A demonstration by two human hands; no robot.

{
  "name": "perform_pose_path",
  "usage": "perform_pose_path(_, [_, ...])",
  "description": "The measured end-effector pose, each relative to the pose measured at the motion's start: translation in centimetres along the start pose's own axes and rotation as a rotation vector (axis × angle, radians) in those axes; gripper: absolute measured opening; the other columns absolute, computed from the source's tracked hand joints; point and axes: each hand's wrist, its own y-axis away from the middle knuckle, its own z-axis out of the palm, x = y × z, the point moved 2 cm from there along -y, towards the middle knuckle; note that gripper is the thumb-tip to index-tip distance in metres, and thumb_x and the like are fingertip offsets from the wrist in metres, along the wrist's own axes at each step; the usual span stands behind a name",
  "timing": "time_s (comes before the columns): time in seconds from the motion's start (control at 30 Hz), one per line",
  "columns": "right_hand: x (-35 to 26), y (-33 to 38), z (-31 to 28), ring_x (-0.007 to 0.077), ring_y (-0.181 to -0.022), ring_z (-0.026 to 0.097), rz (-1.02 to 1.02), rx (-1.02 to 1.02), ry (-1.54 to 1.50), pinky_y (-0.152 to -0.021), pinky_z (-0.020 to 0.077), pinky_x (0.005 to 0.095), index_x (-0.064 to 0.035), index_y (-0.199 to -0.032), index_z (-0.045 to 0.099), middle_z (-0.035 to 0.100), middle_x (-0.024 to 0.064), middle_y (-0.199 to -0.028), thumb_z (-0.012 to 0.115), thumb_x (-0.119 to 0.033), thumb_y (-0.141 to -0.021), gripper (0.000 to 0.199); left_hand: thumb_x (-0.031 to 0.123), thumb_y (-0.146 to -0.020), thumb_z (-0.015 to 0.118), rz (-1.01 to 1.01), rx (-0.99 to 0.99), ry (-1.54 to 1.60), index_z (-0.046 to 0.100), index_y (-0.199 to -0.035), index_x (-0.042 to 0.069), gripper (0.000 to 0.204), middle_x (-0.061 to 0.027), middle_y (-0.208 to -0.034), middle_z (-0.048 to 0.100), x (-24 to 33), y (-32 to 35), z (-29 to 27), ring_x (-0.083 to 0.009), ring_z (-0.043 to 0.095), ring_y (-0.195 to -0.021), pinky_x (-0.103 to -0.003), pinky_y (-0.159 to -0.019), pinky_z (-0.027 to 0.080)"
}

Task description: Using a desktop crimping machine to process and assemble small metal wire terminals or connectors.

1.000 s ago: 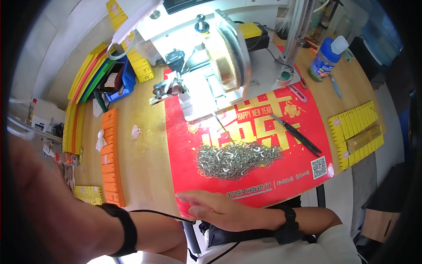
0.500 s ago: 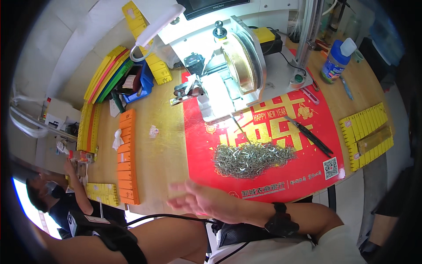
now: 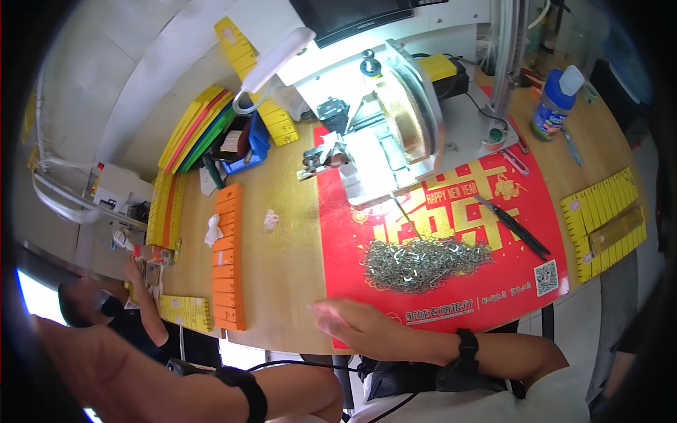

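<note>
Heap of small silvery metal clips [image 3: 423,262] on red printed mat [image 3: 536,211], long axis left-right, just far-right of right hand [image 3: 352,326] lying open and empty, fingers pointing left, at near mat edge; left hand out of frame, only forearm showing.

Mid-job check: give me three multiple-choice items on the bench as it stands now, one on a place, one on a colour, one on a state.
1. Where does the pile of metal clips lie?
A. on the red mat
B. on the bare wood
C. in the blue bin

2. What colour is the long strip left of the mat?
A. green
B. orange
C. white

3. How is the right hand?
A. gripping tweezers
B. closed round a bottle
C. flat and empty at the table's near edge

Answers: 1 A, red shows all round the pile; 2 B, plainly orange; 3 C, fingers spread, nothing held.
</note>
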Motion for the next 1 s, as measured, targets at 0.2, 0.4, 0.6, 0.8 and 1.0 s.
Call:
perform_pose_path(0.2, [-2.4,3.3,-2.2,0.0317,-0.12,0.07,-0.315,0.073,0.163,-0.101,0.0554,0.0405,0.0004,-0.138,0.061,0.069,0.021,-0.131,0.056,-0.031,-0.11,0.043,0.021,-0.109,0.053,-0.152,-0.166,-0.658,0.048,-0.154,0.003,0.048,-0.0146,-0.139,0.06,-4.6,0.0,-12.6,-0.0164,0.062,-0.1,-0.029,-0.086,0.052])
perform_pose_path(0.4, [-1.1,8.2,-6.7,0.0203,-0.067,0.074,-0.362,0.179,0.219,-0.062,0.0559,0.0322,-0.0021,-0.119,0.07,0.073,0.011,-0.079,0.061,-0.021,-0.108,0.024,0.009,-0.1,0.064,-0.214,-0.08,-1.667,0.061,-0.14,0.0,0.041,-0.0127,-0.118,0.067,-5.6,-2.4,-29.9,-0.0188,0.066,-0.094,-0.029,-0.083,0.052])
perform_pose_path(0.6, [-1.0,9.2,-7.4,0.0184,-0.061,0.072,-0.33,0.204,0.232,-0.056,0.0527,0.0319,-0.0033,-0.116,0.07,0.072,0.0095,-0.075,0.065,-0.02,-0.106,0.02,0.022,-0.094,0.073,-0.186,-0.283,-2.083,0.061,-0.133,-0.007,0.05,-0.0247,-0.121,0.066,-7.9,-4.0,-37.3,-0.0434,0.064,-0.106,-0.05,-0.1,0.049])
perform_pose_path(0.8, [-2.0,10.4,-8.5,0.0213,-0.065,0.072,-0.569,0.427,0.576,-0.057,0.0523,0.0349,-0.0055,-0.113,0.069,0.073,0.0077,-0.082,0.072,-0.019,-0.1,0.019,0.016,-0.096,0.073,-0.231,-0.308,-1.997,0.065,-0.13,-0.004,0.041,-0.0238,-0.131,0.065,-10.4,-1.9,-34.3,-0.0407,0.061,-0.124,-0.048,-0.106,0.047])
perform_pose_path(1.0, [-4.2,16.7,-15.6,0.0249,-0.066,0.064,-0.334,0.957,0.87,-0.059,0.0494,0.0368,-0.0024,-0.104,0.069,0.066,0.0132,-0.082,0.075,-0.002,-0.092,0.013,0.005,-0.087,0.078,-0.399,-0.693,-1.693,0.068,-0.13,0.003,0.044,-0.0206,-0.14,0.063,-12.9,6.9,-15.2,-0.038,0.058,-0.134,-0.047,-0.114,0.044])
